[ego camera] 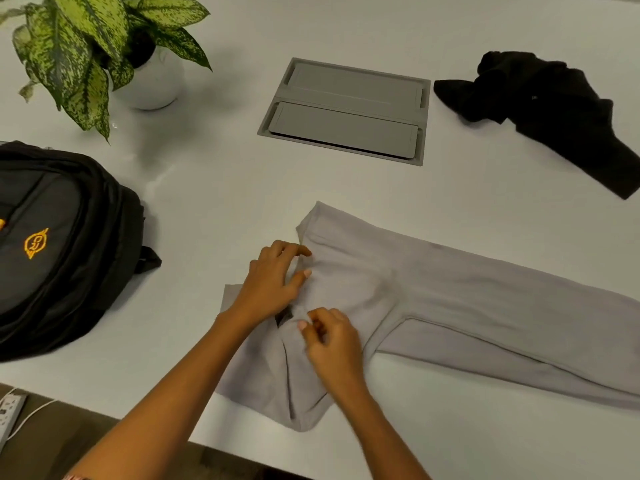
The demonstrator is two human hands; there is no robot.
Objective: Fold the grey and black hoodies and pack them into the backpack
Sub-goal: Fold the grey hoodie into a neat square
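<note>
The grey hoodie (pixel 450 306) lies spread flat on the white table (pixel 225 188) in front of you. It runs from the near centre out past the right edge of view, with one sleeve stretched along its near side. Its left end is bunched and creased where you are working.

Your left hand (pixel 270 285) sits on that bunched end, fingers curled and thumb closed against them, gripping a fold of the grey fabric. Your right hand (pixel 334 348) is just nearer and to the right of it, pinching a small ridge of the same cloth between thumb and forefinger. A dark patch shows in the gap between the two hands; what it is cannot be made out.

The black hoodie (pixel 554 109) lies crumpled at the far right, well apart from the grey one. The backpack (pixel 62 244), black with an orange emblem, lies on the table at the left. Between them, farther back, a grey cable hatch (pixel 346 109) is set flush into the tabletop. A potted plant (pixel 149 77) in a white pot stands at the far left. Below the table's near left edge a white power strip (pixel 10 410) lies on the floor.
</note>
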